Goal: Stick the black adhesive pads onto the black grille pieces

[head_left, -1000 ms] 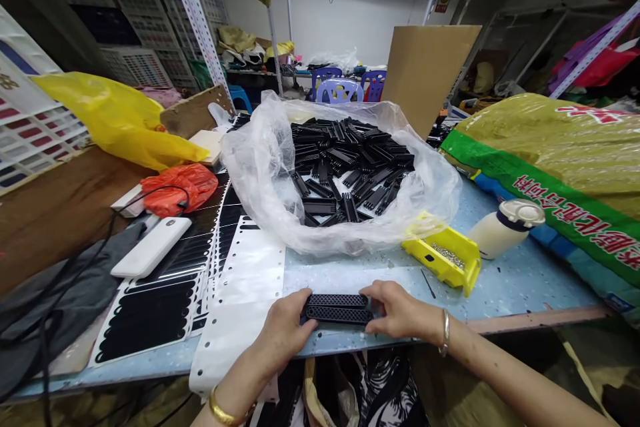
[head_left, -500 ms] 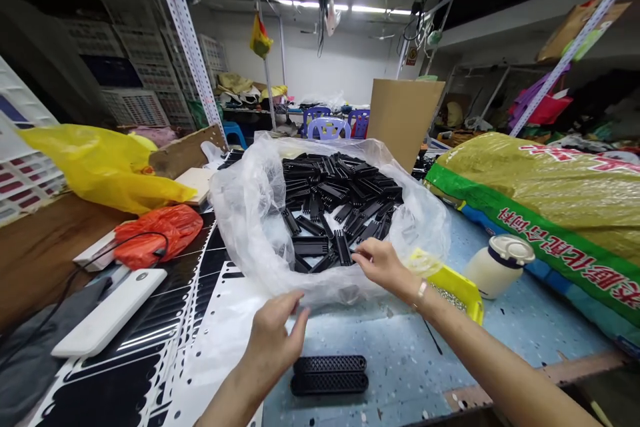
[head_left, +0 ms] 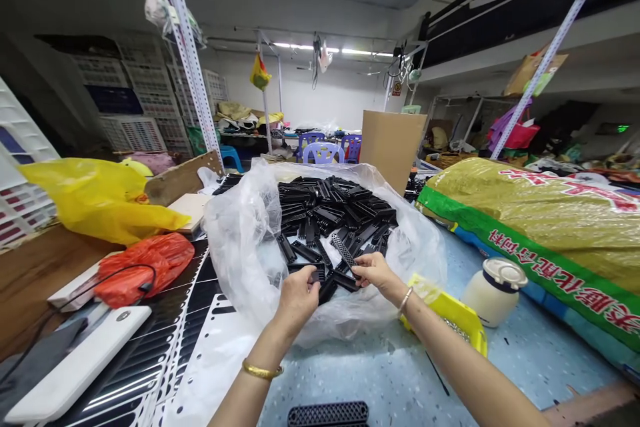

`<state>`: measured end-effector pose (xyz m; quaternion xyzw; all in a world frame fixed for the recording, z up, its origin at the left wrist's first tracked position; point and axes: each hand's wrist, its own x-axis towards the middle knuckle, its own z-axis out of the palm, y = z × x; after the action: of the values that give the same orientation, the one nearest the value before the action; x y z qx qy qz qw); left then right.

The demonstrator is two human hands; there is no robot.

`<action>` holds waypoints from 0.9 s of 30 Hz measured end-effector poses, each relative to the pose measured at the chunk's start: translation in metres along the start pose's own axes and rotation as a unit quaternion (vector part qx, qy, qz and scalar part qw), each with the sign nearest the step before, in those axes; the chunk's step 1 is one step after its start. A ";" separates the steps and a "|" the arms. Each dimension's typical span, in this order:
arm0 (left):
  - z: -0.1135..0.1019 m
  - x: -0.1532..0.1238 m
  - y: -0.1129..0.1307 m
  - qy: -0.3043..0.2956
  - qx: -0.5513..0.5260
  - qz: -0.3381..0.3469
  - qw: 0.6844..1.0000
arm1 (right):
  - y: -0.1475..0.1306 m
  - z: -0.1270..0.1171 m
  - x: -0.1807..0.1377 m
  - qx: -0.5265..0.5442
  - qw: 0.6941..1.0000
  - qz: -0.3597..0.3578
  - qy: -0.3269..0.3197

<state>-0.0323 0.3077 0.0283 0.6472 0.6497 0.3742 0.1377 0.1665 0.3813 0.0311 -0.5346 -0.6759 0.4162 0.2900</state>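
A clear plastic bag [head_left: 240,240], its mouth spread wide, holds a heap of slim black plastic pieces [head_left: 333,203]. Between the thumb and fingers of my right hand [head_left: 377,275] is one black piece with a lattice face [head_left: 343,250], tilted up above the heap. My left hand [head_left: 299,297] is closed at the near side of the pile, its fingertips pinching the end of another black piece [head_left: 305,267]. Close to me on the blue table lie black lattice pieces [head_left: 327,413], partly cut off by the lower picture edge.
Right of the bag are a yellow bin [head_left: 470,335] of small metal parts and a white lidded jar [head_left: 495,290]. A large yellow-green sack [head_left: 540,227] lies beyond them. At left are a red bag [head_left: 145,270], a yellow bag [head_left: 100,200] and a long white device [head_left: 80,360].
My left hand has gone forward from above the near table to the pile and closed on a piece. My right hand has tilted a lattice piece up. The view has tipped upward.
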 end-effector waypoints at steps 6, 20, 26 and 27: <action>-0.018 0.001 0.019 0.001 -0.354 -0.168 0.920 | -0.018 -0.008 -0.054 0.164 0.981 -0.060 -0.079; -0.035 -0.069 0.005 -0.186 -0.469 -0.189 0.842 | -0.004 0.009 -0.128 -0.113 0.983 -0.139 -0.035; -0.028 -0.092 -0.019 -0.177 -0.446 -0.160 0.863 | 0.029 0.028 -0.121 0.045 0.990 -0.016 -0.134; -0.025 -0.096 -0.023 -0.182 -0.424 -0.148 0.875 | 0.035 0.033 -0.122 0.048 0.991 -0.006 -0.123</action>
<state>-0.0537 0.2123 0.0009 0.4794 0.4806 0.4650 0.5683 0.1874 0.2583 -0.0094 -0.4609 -0.6890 0.5086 0.2328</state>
